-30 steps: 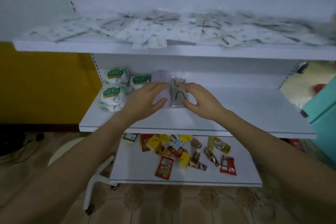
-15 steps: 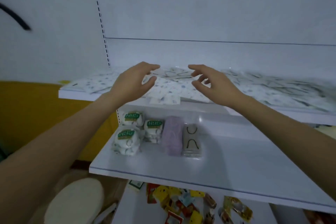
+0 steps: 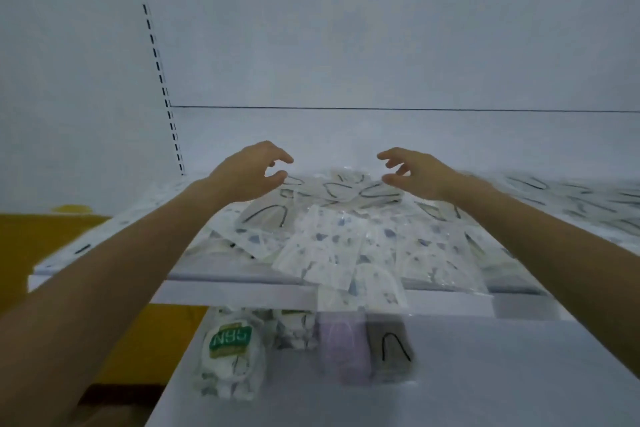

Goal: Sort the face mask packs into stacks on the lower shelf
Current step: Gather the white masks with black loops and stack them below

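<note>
Dim, bluish, even light with soft shadows; the whole picture is slightly blurred, with wide-angle bending at the edges.

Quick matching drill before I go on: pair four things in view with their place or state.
Things:
1 loose mask packs
2 purple stack
3 green-labelled bundle
4 left hand

Places or states:
A leftmost in view on the lower shelf
B empty, fingers loosely curled, in the air
C scattered on the upper shelf
D next to the grey stack

Pairs: 1-C, 2-D, 3-A, 4-B
</note>
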Available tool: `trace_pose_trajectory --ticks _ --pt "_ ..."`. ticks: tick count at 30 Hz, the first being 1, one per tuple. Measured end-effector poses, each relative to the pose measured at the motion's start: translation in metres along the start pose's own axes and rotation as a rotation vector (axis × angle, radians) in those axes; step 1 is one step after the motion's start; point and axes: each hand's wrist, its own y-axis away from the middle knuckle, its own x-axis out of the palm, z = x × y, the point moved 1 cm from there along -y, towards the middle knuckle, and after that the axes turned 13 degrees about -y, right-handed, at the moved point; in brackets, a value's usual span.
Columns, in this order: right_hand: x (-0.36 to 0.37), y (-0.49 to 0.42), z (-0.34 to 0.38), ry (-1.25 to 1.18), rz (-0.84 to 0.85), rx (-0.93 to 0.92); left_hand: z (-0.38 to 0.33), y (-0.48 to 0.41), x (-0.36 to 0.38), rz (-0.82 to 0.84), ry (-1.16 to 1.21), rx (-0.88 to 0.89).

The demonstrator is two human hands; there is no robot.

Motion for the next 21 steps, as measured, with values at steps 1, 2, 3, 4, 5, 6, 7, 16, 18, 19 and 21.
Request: trace_pose_trajectory --ticks 1,2,3,4,5,6,7,16,18,19,21 --pt "0.004 -0.012 -0.001 -0.005 0.009 0.013 0.005 -0.009 0.005 0.01 0.006 0.019" --pt "0.009 -0.023 0.0 -0.014 0.018 0.023 0.01 -0.018 0.011 0.035 0.013 0.029" --pt "0.015 -0.034 0.001 -0.023 0.03 0.031 0.014 -0.025 0.016 0.083 0.018 0.034" --pt "0.02 -0.045 0.003 -0.027 0.047 0.035 0.017 -0.032 0.022 0.148 0.016 0.036" --pt "0.026 -0.056 0.005 -0.028 0.07 0.038 0.02 -0.037 0.028 0.223 0.001 0.042" --pt "0.031 -0.065 0.007 -0.028 0.099 0.045 0.023 -0.041 0.033 0.298 -0.023 0.051" --pt "0.037 -0.074 0.009 -0.026 0.132 0.055 0.024 -0.044 0.037 0.365 -0.047 0.06" --pt "0.068 -0.11 0.007 -0.099 0.298 0.182 0.044 -0.053 0.045 0.349 0.05 0.013" --pt "0.067 -0.113 0.003 -0.127 0.3 0.179 0.048 -0.054 0.044 0.295 0.062 -0.006" --pt "0.065 -0.114 0.001 -0.123 0.318 0.189 0.049 -0.055 0.043 0.27 0.068 -0.019" --pt "0.062 -0.113 -0.002 -0.098 0.361 0.21 0.05 -0.056 0.042 0.232 0.072 -0.037"
